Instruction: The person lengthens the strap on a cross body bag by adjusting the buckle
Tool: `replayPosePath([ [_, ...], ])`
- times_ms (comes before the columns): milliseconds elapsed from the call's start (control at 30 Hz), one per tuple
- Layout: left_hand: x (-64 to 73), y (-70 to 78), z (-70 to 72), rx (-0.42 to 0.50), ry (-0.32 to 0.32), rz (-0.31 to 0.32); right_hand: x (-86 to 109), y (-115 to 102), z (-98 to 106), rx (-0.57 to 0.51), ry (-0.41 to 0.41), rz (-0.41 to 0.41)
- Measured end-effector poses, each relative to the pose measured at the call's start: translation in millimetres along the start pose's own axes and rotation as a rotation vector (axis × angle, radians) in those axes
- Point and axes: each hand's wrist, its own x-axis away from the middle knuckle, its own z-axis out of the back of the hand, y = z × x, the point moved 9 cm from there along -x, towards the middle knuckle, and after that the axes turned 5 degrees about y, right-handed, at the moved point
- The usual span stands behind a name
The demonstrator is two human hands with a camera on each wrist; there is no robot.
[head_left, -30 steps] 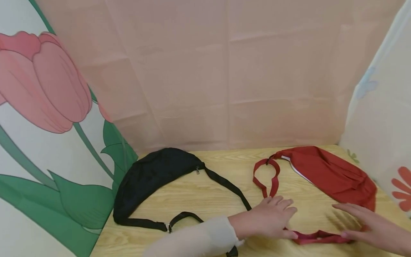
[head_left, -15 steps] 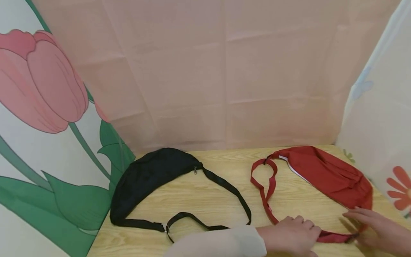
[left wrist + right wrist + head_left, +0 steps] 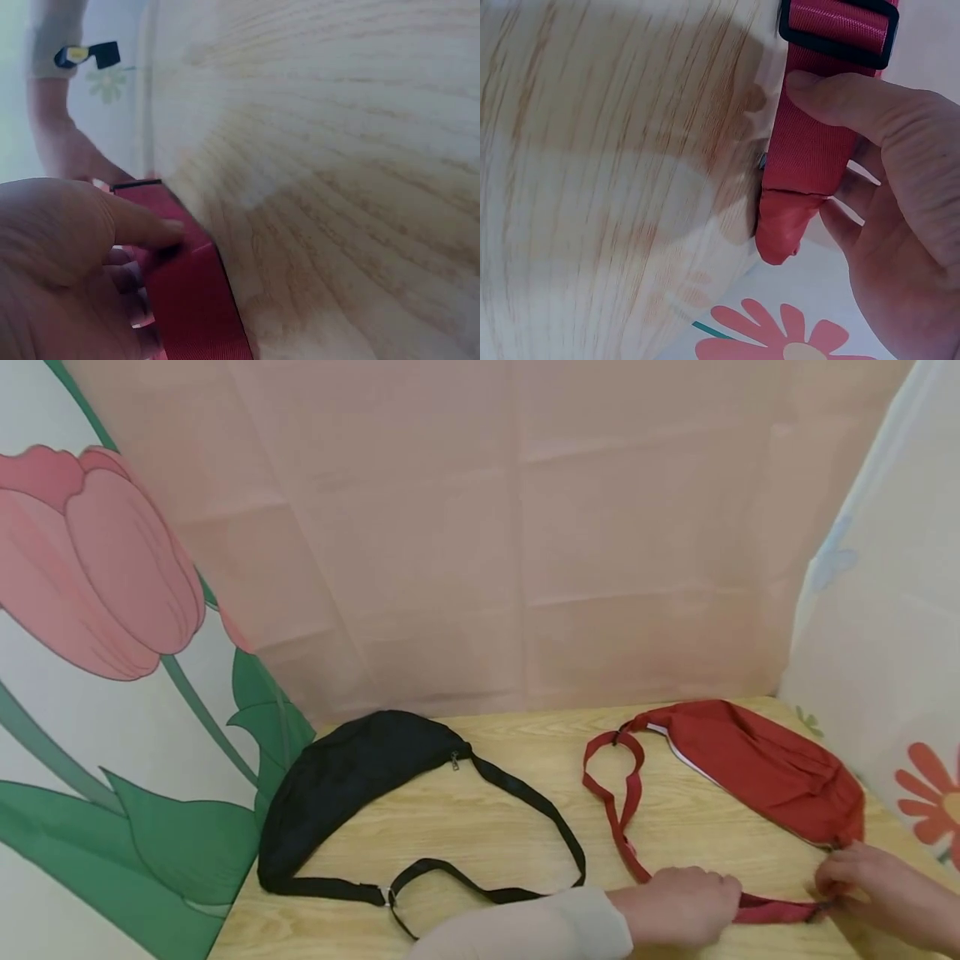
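A red waist bag [image 3: 757,768] lies at the right of the table in the head view, its webbing strap [image 3: 630,852] looping toward the front. My left hand [image 3: 686,906] grips the strap near the front edge, thumb across its flat face in the left wrist view. Further right, my right hand [image 3: 881,881] pinches the strap close to the bag's end, between thumb and fingers. A black slider buckle [image 3: 836,50] sits on the webbing just beyond that thumb in the right wrist view. The fingers behind the strap are partly hidden.
A black waist bag [image 3: 352,785] lies at the left of the wooden table [image 3: 487,810], its strap [image 3: 540,802] curving toward my left sleeve [image 3: 525,922]. A pinkish cloth [image 3: 412,568] hangs behind, with flower-printed panels [image 3: 862,668] at both sides.
My left hand has moved right and forward along the red strap and now grips it. My right hand, earlier spread beside the strap, has closed on it near the bag's end.
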Motion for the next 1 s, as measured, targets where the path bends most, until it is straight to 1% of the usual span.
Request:
replayPosePath([
  [100, -1.1, -7.1, 7.0, -0.03, 0.036, -0.008, -2.6, -3, 6, 0.031, 0.047, 0.033],
  [167, -2.1, -13.4, 14.2, -0.047, 0.065, 0.004, -5.8, -4, 7, 0.018, 0.049, -0.007],
  [233, -3.9, -21.4, 21.7, -0.042, 0.084, 0.033, -7.4, -6, 8, -0.005, 0.086, -0.049],
  [300, -5.8, -29.2, 29.4, -0.032, 0.093, 0.056, -8.0, -12, 11, -0.016, 0.163, -0.06],
  [400, -9.3, -41.0, 38.2, 0.001, 0.09, 0.076, -8.0, -26, 16, -0.052, 0.301, -0.031],
  [500, -11.3, -51.9, 42.6, 0.066, 0.076, 0.095, -14.2, -36, 15, -0.098, 0.273, -0.062],
  [567, -13.1, -57.2, 43.9, 0.121, 0.067, 0.106, -18.0, -44, 15, -0.138, 0.276, -0.057],
  [633, -13.6, -61.3, 47.4, 0.163, 0.076, 0.117, -23.0, -51, 16, -0.18, 0.25, -0.076],
  [667, -13.5, -62.7, 49.8, 0.178, 0.086, 0.121, -24.4, -55, 18, -0.175, 0.277, -0.068],
  [700, -13.2, -63.8, 52.9, 0.191, 0.094, 0.123, -25.9, -58, 19, -0.184, 0.281, -0.081],
  [733, -13.0, -65.2, 55.9, 0.207, 0.103, 0.124, -27.4, -61, 21, -0.188, 0.29, -0.099],
  [800, -11.4, -68.0, 61.9, 0.228, 0.123, 0.132, -29.7, -59, 20, -0.18, 0.248, -0.201],
  [900, -9.5, -72.4, 66.0, 0.269, 0.125, 0.148, -29.5, -56, 23, -0.142, 0.248, -0.287],
  [967, -8.9, -75.8, 67.1, 0.28, 0.131, 0.158, -29.6, -56, 25, -0.126, 0.271, -0.299],
  [1000, -8.5, -77.0, 67.4, 0.286, 0.135, 0.157, -29.6, -58, 27, -0.118, 0.295, -0.288],
])
